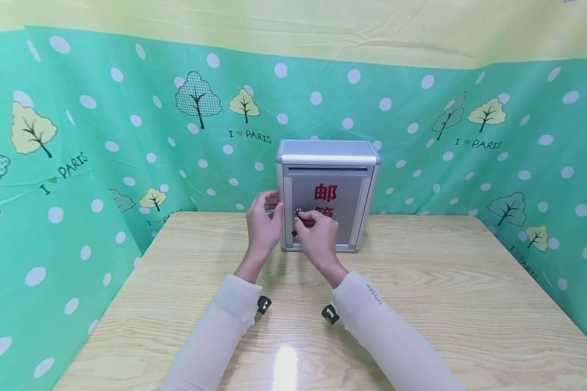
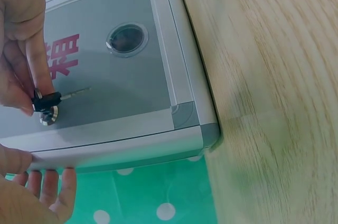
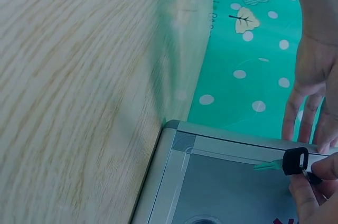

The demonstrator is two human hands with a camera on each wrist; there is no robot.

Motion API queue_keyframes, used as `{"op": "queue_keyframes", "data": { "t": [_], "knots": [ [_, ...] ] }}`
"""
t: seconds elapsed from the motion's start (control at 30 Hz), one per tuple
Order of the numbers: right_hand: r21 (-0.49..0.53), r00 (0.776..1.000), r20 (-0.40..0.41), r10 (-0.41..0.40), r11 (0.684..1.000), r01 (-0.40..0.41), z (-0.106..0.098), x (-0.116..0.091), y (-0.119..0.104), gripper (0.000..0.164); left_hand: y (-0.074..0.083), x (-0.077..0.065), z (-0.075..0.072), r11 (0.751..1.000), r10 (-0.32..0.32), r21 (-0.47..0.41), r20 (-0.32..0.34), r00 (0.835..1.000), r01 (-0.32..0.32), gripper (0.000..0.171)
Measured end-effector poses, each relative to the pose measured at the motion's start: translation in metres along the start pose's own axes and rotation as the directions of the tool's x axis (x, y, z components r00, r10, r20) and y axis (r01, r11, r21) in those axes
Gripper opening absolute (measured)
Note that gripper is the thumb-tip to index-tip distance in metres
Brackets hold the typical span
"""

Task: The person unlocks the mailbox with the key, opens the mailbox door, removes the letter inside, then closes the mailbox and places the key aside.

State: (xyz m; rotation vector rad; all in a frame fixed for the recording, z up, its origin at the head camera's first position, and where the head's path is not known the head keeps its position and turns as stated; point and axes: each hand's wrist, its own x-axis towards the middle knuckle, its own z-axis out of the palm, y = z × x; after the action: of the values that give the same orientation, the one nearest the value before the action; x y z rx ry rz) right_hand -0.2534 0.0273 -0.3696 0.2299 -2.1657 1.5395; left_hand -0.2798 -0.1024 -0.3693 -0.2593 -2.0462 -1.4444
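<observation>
A grey metal mailbox [image 1: 349, 201] with red characters stands upright on the table against the curtain. My right hand [image 1: 319, 236] is at the lock [image 2: 48, 117] near its left front edge, thumb and forefinger pinching a key [image 3: 314, 178] there. A second key [image 2: 50, 100] with a black head dangles from the same ring, its blade pointing toward the mailbox's bottom. My left hand [image 1: 266, 225] touches the mailbox's left side, fingers extended along it and thumb near the front edge.
The wooden table [image 1: 420, 304] extends to both sides and in front. A green curtain [image 1: 142, 130] with white dots and trees hangs behind and around it. The mailbox has a slot [image 1: 328, 171] near its top and a round window [image 2: 127, 39] low on its front.
</observation>
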Motion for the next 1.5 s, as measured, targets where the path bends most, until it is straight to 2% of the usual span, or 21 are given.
{"op": "queue_keyframes", "data": {
  "t": [0.23,0.57,0.87,1.3,1.5],
  "knots": [
    [-0.006,1.000,0.011,-0.007,1.000,0.007,0.000,-0.001,0.000,0.016,0.000,-0.001,-0.001,1.000,-0.014,-0.009,-0.001,1.000,0.014,0.031],
    [-0.037,0.995,0.015,-0.095,0.995,0.095,-0.002,-0.003,0.005,0.014,-0.002,0.000,-0.001,1.000,-0.006,-0.016,0.000,1.000,0.006,0.029],
    [-0.051,0.991,0.033,-0.132,0.990,0.133,-0.006,-0.006,0.005,0.012,-0.003,0.002,-0.001,1.000,0.007,-0.016,-0.002,1.000,-0.007,0.029],
    [-0.073,0.986,0.092,-0.139,0.987,0.145,-0.021,-0.014,0.000,0.013,-0.003,0.002,0.000,1.000,0.017,-0.015,-0.008,1.000,-0.017,0.030],
    [-0.078,0.979,0.110,-0.174,0.980,0.183,-0.028,-0.019,-0.001,0.012,-0.002,0.003,0.000,1.000,0.022,-0.015,-0.008,1.000,-0.022,0.030]
  ]
}}
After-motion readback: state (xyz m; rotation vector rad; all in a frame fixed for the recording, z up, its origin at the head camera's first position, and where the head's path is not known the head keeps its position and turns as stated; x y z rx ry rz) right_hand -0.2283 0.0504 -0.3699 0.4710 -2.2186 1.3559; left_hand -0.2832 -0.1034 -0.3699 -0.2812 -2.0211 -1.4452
